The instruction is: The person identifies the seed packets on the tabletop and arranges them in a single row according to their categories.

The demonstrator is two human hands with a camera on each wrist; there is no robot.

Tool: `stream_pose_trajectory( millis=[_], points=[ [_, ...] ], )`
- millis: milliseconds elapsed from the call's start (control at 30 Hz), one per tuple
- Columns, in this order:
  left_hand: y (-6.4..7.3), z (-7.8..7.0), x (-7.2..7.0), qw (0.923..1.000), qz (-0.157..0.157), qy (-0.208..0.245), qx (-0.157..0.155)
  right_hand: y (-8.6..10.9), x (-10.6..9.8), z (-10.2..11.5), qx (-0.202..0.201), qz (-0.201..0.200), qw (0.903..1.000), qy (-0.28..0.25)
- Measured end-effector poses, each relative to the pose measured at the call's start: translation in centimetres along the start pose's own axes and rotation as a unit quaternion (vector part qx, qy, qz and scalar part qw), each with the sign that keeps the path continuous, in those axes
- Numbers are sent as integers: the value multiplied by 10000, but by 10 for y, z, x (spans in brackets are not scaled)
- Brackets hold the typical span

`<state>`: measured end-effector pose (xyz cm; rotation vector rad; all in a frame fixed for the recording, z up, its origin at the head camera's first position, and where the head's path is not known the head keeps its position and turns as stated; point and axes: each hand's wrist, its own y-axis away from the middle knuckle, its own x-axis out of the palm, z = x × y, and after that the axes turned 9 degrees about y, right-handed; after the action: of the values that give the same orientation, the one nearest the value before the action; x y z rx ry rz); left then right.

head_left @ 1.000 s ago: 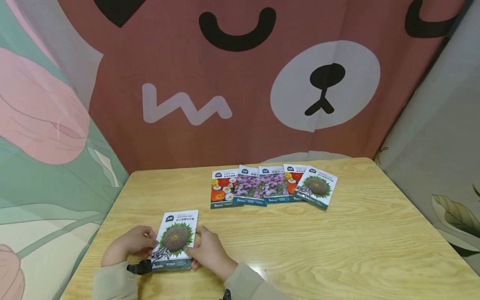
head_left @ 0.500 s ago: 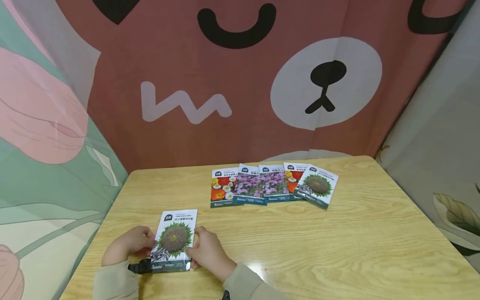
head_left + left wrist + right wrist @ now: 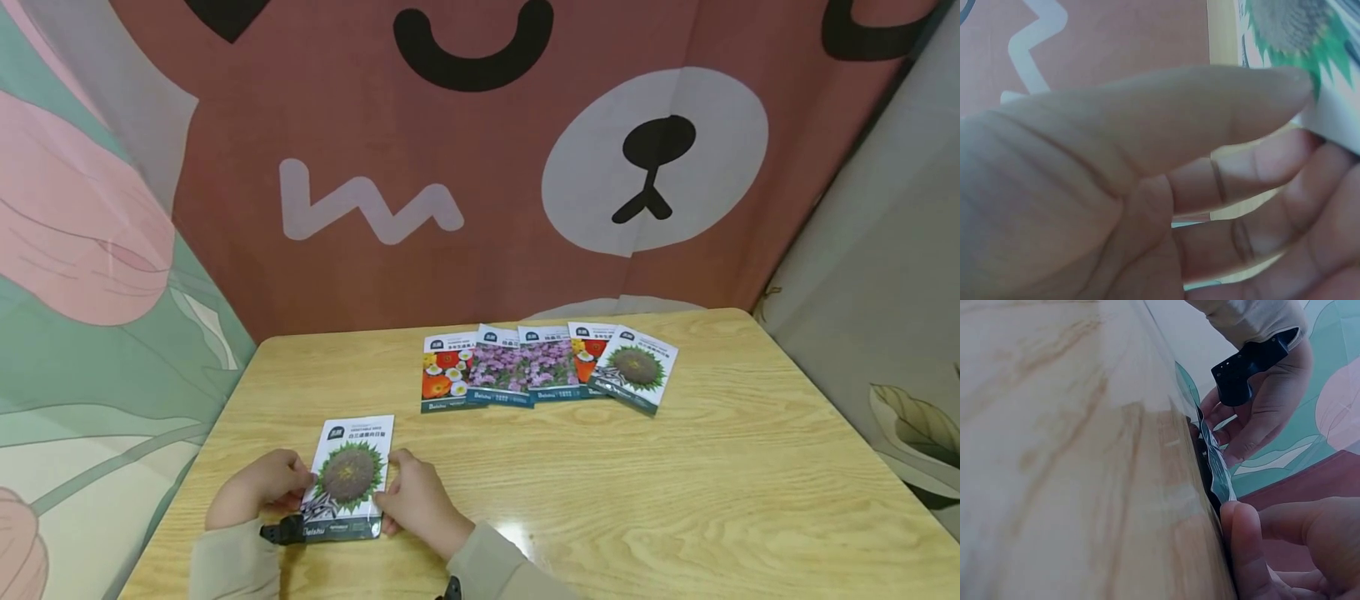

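Note:
A seed packet [image 3: 349, 475] printed with a sunflower head, white above and dark green along the bottom, is between my hands at the front left of the table. My left hand [image 3: 264, 485] pinches its left edge. In the left wrist view, the thumb [image 3: 1272, 87] lies on the printed face and the fingers reach beneath. On the other side, my right hand [image 3: 422, 505] pinches the right edge low down. From the right wrist view, the packet [image 3: 1219, 472] appears edge-on, close over the table top, with both hands at its sides.
Along the back of the wooden table [image 3: 660, 500], several seed packets overlap in a row: orange-flower packet [image 3: 447, 379], purple-flower packets [image 3: 498, 367] and a tilted sunflower packet [image 3: 636, 368] at the right end. A bear-print curtain [image 3: 375, 275] hangs behind.
Both hands keep their grip on the sunflower packet, which has barely moved. The head view has tilted down very slightly; the row at the back is unchanged.

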<state>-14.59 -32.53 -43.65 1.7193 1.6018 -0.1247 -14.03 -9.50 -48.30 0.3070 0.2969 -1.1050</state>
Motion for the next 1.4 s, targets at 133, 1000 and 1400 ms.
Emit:
stream_pose_trajectory(
  millis=[133, 1000, 1400],
  points=[
    [0, 0, 1, 10000, -17, 33, 6, 0, -1, 0, 71, 61, 9999, -129],
    [5, -13, -1, 9991, -50, -406, 130, 0, -54, 4, -18, 1286, 9913, -269],
    [0, -31, 5, 9773, -1091, -1179, 1378, -1, -106, 3, -721, 661, 9941, 458]
  ],
)
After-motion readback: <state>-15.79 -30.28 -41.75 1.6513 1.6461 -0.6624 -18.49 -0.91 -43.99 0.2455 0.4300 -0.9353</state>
